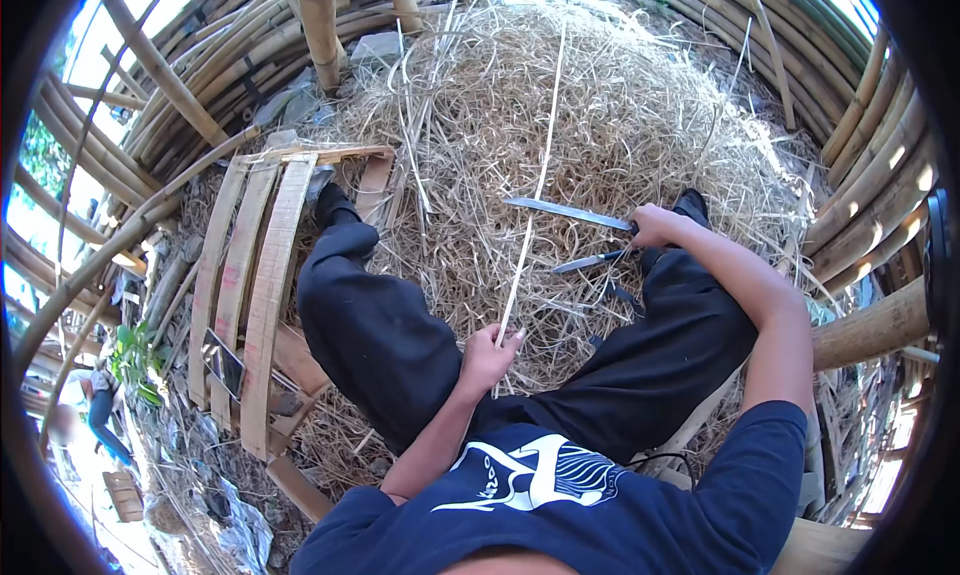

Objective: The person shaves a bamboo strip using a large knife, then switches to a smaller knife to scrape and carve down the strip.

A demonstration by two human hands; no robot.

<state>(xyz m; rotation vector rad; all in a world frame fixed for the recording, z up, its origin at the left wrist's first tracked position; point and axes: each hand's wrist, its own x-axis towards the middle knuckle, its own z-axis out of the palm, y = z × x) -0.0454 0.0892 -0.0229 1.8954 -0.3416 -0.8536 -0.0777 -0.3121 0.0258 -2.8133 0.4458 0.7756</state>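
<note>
My left hand is closed around the lower end of a long, thin, pale bamboo strip. The strip slants up and away between my legs, over the shavings. My right hand grips the handle of a long-bladed knife, its blade pointing left with the tip close to the strip. Just below it is a second, shorter knife with a dark handle, near my right shin; I cannot tell what holds it there. Part of the handle of the knife in my right hand is hidden by the fingers.
A heap of curly bamboo shavings covers the ground ahead. To the left stands a slatted wooden crate with a phone on it. Stacked bamboo poles curve around both sides. Another person is at the far left.
</note>
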